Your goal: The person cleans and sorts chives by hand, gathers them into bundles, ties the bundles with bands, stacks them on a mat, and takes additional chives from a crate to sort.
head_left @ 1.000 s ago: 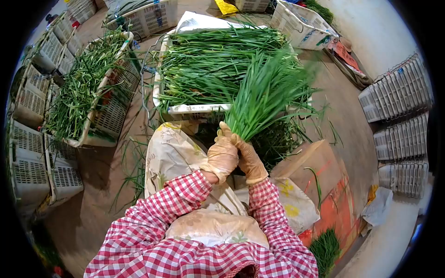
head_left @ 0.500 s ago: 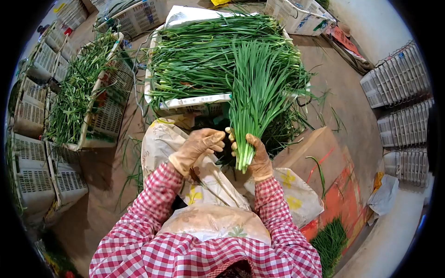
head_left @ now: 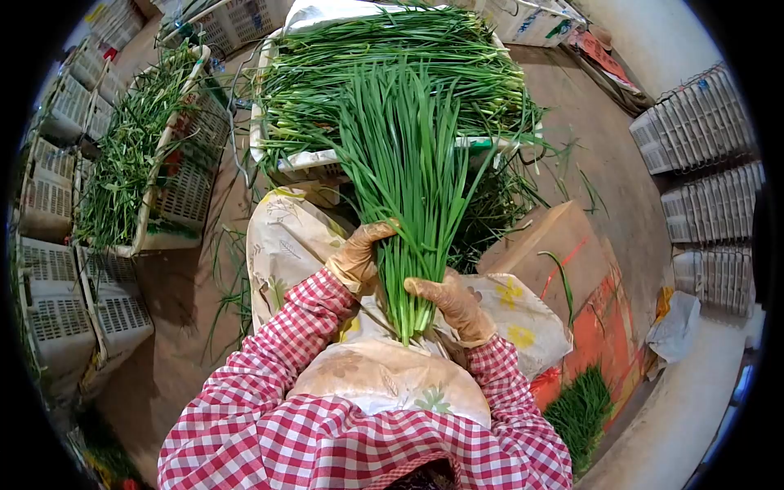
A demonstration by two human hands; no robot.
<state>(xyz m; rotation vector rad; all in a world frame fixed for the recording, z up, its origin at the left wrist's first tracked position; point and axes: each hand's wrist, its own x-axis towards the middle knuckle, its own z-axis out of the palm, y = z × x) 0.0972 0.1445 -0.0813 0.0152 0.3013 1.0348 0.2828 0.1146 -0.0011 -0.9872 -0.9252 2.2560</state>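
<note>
A thick bunch of garlic chives stands in front of my body, its pale cut ends down by my lap and its leaves fanning out away from me. My gloved left hand is closed around the left side of the stems. Lower down, my gloved right hand grips the right side near the pale ends, thumb across the front. The fingers behind the stems are hidden. Beyond the bunch, more garlic chives lie heaped in a white crate, and the leaf tips overlap its near rim.
To the left, a perforated crate overflows with loose green leaves. Stacked crates line the far left, and more stacks stand along the right wall. A cardboard box lies right of my knees, near a green bundle.
The bunch has come closer to my body and shifted left. My left hand, earlier beside the bunch, now grips its stems. My right hand has moved lower and still holds it.
</note>
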